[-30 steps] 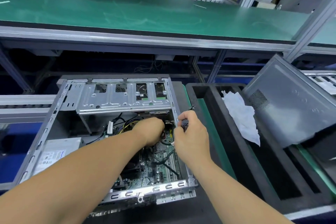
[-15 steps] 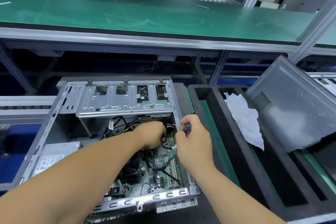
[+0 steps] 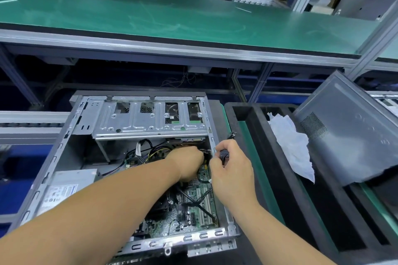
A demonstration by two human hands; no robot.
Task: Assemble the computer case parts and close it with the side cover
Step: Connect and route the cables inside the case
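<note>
An open grey computer case [image 3: 64,140] lies on its side in front of me, its motherboard [image 3: 193,206] and drive cage [image 3: 148,118] exposed. My left hand [image 3: 187,163] reaches deep inside under the drive cage, fingers curled among black cables; what it grips is hidden. My right hand [image 3: 232,170] is at the case's right rim, pinching a black cable connector [image 3: 224,154]. The grey side cover [image 3: 353,135] leans tilted at the right, on the black foam tray.
A black foam tray [image 3: 280,178] with a crumpled white plastic sheet [image 3: 290,146] sits to the right of the case. A power supply [image 3: 62,187] fills the case's left side. A green conveyor [image 3: 172,13] runs across behind, with cardboard boxes beyond.
Both hands stay at the same spot in the case; my right hand has lifted the black connector slightly along the rim. The view has shifted a little.
</note>
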